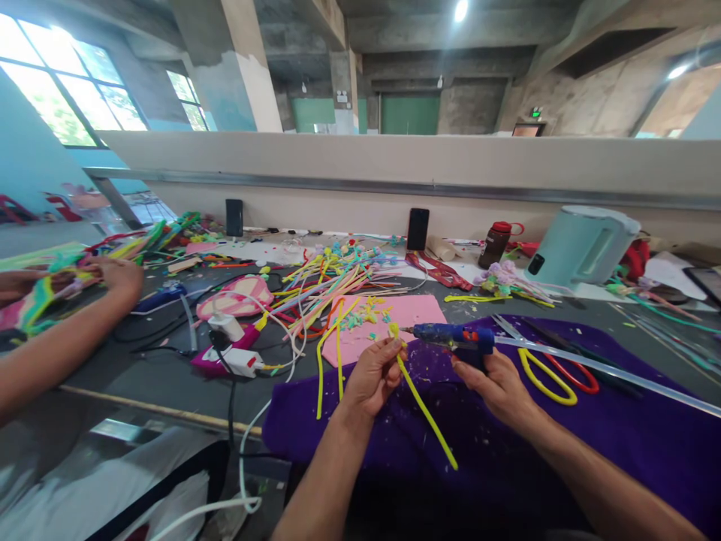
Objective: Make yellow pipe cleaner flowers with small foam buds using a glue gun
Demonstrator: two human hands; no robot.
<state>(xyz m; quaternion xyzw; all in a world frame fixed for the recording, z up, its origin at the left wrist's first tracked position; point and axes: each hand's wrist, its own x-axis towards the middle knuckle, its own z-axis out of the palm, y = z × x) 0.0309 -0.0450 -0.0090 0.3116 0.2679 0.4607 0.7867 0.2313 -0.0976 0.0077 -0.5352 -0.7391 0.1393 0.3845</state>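
My left hand point(376, 376) pinches a yellow pipe cleaner point(426, 412) near its top, where a small yellow curled tuft point(393, 330) sits. The stem slants down to the right from my fingers. My right hand point(499, 383) grips a blue hot glue gun point(459, 337), its nozzle pointing left close to the tuft; whether they touch I cannot tell. A long clear glue stick point(597, 368) runs out of the gun's back. Behind my left hand, a pink foam sheet point(420, 309) carries small yellow and teal pieces. More yellow pipe cleaners point(340, 353) hang over its near edge.
Scissors with yellow and red handles point(549, 376) lie on the purple cloth point(636, 436). A power strip point(228, 353) with cables is left of me. A teal kettle point(586, 244) and a brown bottle point(496, 244) stand behind. At far left, another person's hands point(116, 278) hold colourful stems.
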